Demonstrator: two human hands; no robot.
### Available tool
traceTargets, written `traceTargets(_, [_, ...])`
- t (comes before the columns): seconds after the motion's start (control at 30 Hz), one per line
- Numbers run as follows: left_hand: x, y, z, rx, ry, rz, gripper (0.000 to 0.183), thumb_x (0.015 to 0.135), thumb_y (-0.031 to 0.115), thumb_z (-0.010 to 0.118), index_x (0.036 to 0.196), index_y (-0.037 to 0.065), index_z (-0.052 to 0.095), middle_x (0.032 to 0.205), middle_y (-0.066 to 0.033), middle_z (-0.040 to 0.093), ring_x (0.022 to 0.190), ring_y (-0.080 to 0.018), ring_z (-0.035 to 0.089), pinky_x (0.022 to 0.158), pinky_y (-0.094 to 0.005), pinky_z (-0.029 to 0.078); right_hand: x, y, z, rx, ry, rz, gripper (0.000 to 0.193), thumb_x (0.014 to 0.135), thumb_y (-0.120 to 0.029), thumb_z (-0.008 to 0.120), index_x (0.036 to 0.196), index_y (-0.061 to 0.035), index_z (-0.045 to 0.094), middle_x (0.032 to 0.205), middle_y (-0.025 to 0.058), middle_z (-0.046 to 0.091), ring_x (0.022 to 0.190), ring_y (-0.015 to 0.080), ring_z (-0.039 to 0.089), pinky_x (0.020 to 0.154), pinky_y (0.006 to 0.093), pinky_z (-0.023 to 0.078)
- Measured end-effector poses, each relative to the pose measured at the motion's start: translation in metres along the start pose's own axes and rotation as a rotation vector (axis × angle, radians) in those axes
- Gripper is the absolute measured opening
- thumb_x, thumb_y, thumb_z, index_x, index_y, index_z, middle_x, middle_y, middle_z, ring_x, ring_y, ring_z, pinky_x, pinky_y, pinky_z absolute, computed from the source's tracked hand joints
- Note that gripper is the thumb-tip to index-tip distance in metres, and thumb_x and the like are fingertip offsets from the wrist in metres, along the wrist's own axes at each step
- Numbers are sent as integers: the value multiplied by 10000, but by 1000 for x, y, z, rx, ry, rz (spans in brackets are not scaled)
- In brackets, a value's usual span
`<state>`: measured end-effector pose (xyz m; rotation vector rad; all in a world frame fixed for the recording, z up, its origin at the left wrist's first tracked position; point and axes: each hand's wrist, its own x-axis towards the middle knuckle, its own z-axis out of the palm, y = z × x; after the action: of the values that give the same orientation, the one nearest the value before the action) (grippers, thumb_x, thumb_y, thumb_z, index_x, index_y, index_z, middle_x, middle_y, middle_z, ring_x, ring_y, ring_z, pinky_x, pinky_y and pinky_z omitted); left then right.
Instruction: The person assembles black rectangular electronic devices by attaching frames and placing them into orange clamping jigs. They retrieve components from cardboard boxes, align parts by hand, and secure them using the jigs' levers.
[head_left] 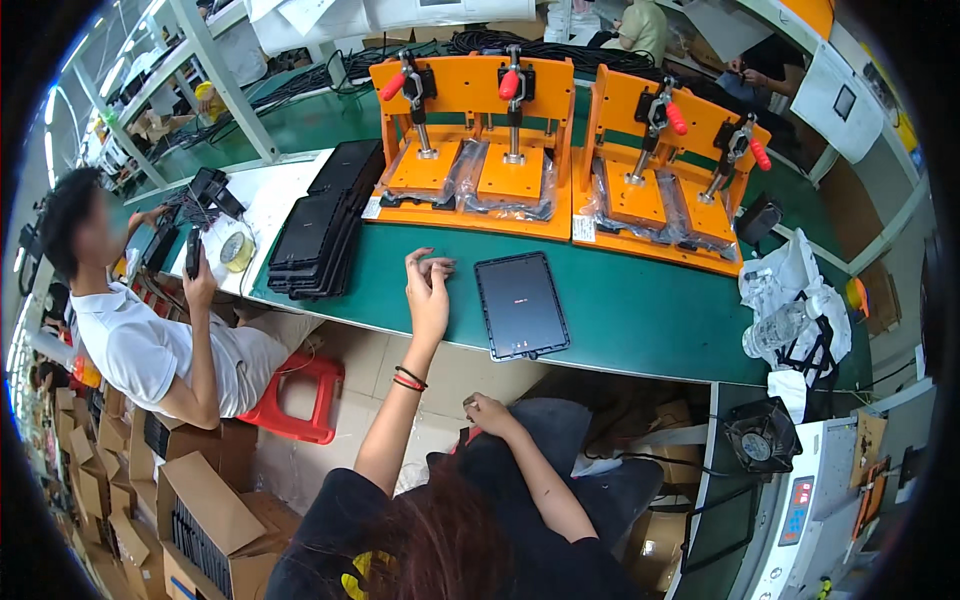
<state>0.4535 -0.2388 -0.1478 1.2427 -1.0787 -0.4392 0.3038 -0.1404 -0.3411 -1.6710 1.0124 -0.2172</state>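
Note:
My left hand (428, 288) is raised over the front edge of the green table, fingers loosely bent and apart, with nothing in it. Just to its right a flat black rectangular panel (522, 305), like a tablet casing, lies on the table. Left of that hand stands a stack of similar black panels (308, 235). My right hand (488, 413) is held above my lap, below the table edge, with its fingers curled in and no object showing in them. Neither hand touches the panel.
Behind the panel stand two orange clamping fixtures (470, 210) (655, 225) with red-handled toggle clamps, pressing plates over plastic film. A clear bottle (775, 330) and crumpled plastic lie at right, near a black fan (762, 436). A co-worker (150, 330) sits left, near a red stool (300, 402) and cardboard boxes (215, 500).

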Motion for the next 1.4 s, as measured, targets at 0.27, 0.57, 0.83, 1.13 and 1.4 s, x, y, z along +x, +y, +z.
traceTargets(0.27, [-2,-9,3,-23,96,2,166,917,21,430,1082,6,412,863,-116,582,741,-169,595,681,-291,498,-7,-24,-3,212,-85,59,280,902,-191,480,1083,14,543,934,156,647,837,221,648,752,325,503])
traceTargets(0.57, [-3,3,0,6,82,-60,153,964,114,385,1028,-8,452,844,-110,584,719,-144,572,664,-278,486,-14,-22,-8,-41,-109,15,340,892,-251,485,1085,21,551,968,189,643,866,264,641,790,345,479])
traceTargets(0.83, [-1,3,5,110,20,-49,173,973,135,377,996,-9,469,806,-100,585,697,-136,566,653,-272,478,-9,-12,-3,-49,-148,6,333,894,-231,503,1091,36,533,947,167,645,813,239,648,697,321,503])
traceTargets(1.13, [-2,4,6,139,29,-38,181,968,131,384,974,-18,485,800,-108,597,687,-143,578,639,-279,484,-16,-26,-16,9,-116,36,327,894,-245,489,1080,17,541,938,172,655,823,255,642,781,338,478])
traceTargets(1.4, [-3,2,0,132,35,-51,174,965,118,388,978,-19,494,791,-103,602,695,-137,580,644,-275,485,-13,-12,-11,-52,-94,-3,307,899,-224,487,1071,25,540,893,176,659,807,251,652,745,334,486])
